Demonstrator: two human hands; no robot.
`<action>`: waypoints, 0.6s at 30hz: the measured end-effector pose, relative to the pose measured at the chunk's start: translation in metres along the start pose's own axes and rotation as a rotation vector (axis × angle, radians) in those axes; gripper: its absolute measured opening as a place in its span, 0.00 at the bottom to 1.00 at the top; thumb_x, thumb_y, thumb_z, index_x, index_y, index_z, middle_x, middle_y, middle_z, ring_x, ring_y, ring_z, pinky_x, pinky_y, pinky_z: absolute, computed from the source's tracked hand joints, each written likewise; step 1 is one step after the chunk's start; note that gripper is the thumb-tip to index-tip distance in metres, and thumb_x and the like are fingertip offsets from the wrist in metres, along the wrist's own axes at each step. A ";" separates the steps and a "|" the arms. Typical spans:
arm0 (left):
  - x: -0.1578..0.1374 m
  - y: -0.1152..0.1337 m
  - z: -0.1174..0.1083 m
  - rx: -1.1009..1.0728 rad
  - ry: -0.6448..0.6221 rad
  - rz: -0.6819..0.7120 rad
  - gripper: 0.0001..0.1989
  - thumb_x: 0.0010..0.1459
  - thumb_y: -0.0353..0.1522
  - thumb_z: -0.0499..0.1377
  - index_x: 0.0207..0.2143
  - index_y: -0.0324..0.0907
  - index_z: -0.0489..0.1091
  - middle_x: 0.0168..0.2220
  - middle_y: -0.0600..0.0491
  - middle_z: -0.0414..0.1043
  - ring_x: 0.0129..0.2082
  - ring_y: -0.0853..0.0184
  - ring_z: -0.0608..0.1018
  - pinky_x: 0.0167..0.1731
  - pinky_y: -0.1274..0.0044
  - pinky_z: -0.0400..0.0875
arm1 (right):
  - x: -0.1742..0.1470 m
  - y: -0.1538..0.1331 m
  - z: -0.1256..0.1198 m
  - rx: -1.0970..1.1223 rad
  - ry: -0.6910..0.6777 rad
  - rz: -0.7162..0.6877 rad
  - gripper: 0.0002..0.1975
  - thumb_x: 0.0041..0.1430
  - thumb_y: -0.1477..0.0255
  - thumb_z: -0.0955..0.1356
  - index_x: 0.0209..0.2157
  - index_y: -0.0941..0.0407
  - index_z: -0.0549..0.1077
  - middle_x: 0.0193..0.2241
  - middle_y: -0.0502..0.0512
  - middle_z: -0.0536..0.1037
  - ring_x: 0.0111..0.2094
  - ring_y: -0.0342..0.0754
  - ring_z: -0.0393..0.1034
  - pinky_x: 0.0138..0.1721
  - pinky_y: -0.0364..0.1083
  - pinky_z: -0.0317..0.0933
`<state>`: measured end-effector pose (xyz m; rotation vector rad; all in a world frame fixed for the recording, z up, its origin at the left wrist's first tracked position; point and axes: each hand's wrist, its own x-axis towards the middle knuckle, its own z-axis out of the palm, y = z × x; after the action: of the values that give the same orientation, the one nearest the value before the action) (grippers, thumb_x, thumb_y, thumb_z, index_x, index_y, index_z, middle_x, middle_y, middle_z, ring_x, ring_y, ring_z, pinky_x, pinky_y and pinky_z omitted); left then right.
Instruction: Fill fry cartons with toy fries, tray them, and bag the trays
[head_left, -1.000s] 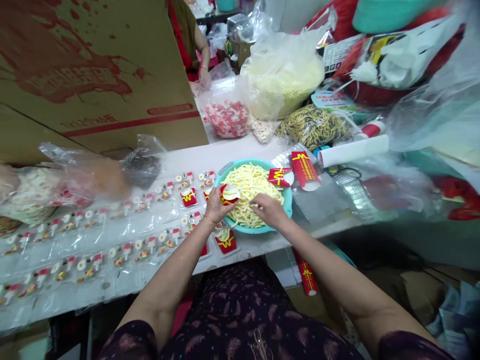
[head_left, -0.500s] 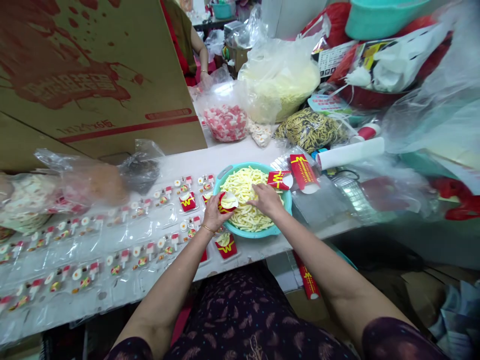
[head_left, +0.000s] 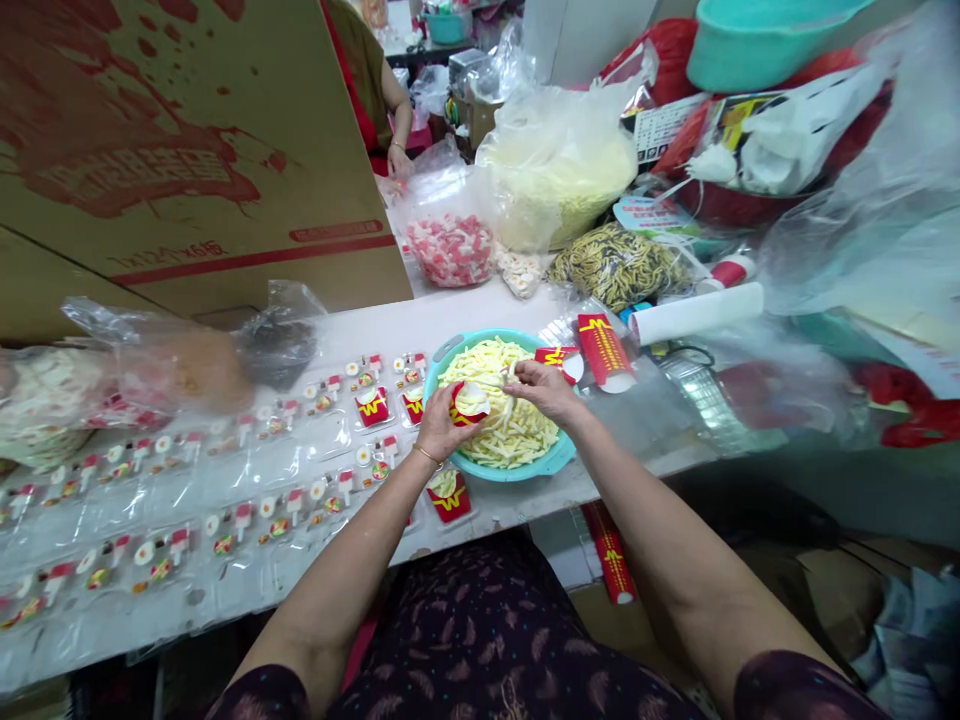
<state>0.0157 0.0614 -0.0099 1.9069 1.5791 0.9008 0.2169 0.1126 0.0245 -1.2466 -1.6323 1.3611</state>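
Note:
My left hand (head_left: 441, 425) is closed around a small red fry carton (head_left: 459, 412) with a yellow mark, tilted with its pale opening facing up. My right hand (head_left: 551, 392) is pinched at the fingertips over the bowl, with what look like a few pale yellow sticks between the fingers. Below both hands, a turquoise bowl (head_left: 559, 460) is heaped with pale yellow fries (head_left: 506, 440). A flat red carton (head_left: 553, 356) lies at the bowl's right rim. Left of the bowl, a filled red carton (head_left: 372, 408) rests in a clear tray; another filled carton (head_left: 450, 500) lies nearer me.
Rows of clear trays (head_left: 277, 525) with tiny food pieces cover the table's left. A tall cardboard box (head_left: 187, 200) stands behind them. Bags of pink-and-white pieces (head_left: 454, 250) and yellow sticks (head_left: 570, 190) sit at the back. A co-worker's hand (head_left: 399, 160) shows beyond.
My right hand has lifted from the fries and drawn its fingers into a pinch. My left hand has moved slightly right with the carton, closer to the right hand.

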 end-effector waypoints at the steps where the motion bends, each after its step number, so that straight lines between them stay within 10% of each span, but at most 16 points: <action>1: 0.002 0.002 0.002 -0.003 -0.007 0.011 0.35 0.37 0.38 0.65 0.49 0.40 0.58 0.43 0.47 0.65 0.45 0.59 0.69 0.46 0.66 0.63 | -0.001 -0.002 0.005 -0.085 -0.006 -0.032 0.13 0.44 0.63 0.69 0.29 0.58 0.69 0.24 0.48 0.70 0.27 0.43 0.64 0.31 0.43 0.58; 11: 0.003 0.013 0.021 0.068 0.021 0.006 0.30 0.38 0.33 0.63 0.45 0.39 0.59 0.41 0.47 0.65 0.43 0.58 0.68 0.45 0.65 0.63 | -0.012 -0.023 0.045 -0.798 -0.114 -0.105 0.08 0.53 0.76 0.62 0.29 0.57 0.73 0.31 0.57 0.75 0.35 0.48 0.68 0.37 0.45 0.59; 18: 0.002 0.013 0.019 -0.174 0.010 -0.102 0.31 0.37 0.34 0.63 0.46 0.40 0.58 0.44 0.46 0.64 0.47 0.58 0.67 0.48 0.65 0.61 | 0.002 -0.023 0.029 -0.596 -0.404 -0.333 0.14 0.51 0.83 0.60 0.35 0.58 0.74 0.36 0.55 0.75 0.40 0.45 0.67 0.43 0.43 0.58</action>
<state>0.0390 0.0617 -0.0123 1.6897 1.5357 0.9715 0.1835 0.1050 0.0398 -0.9673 -2.5293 0.9855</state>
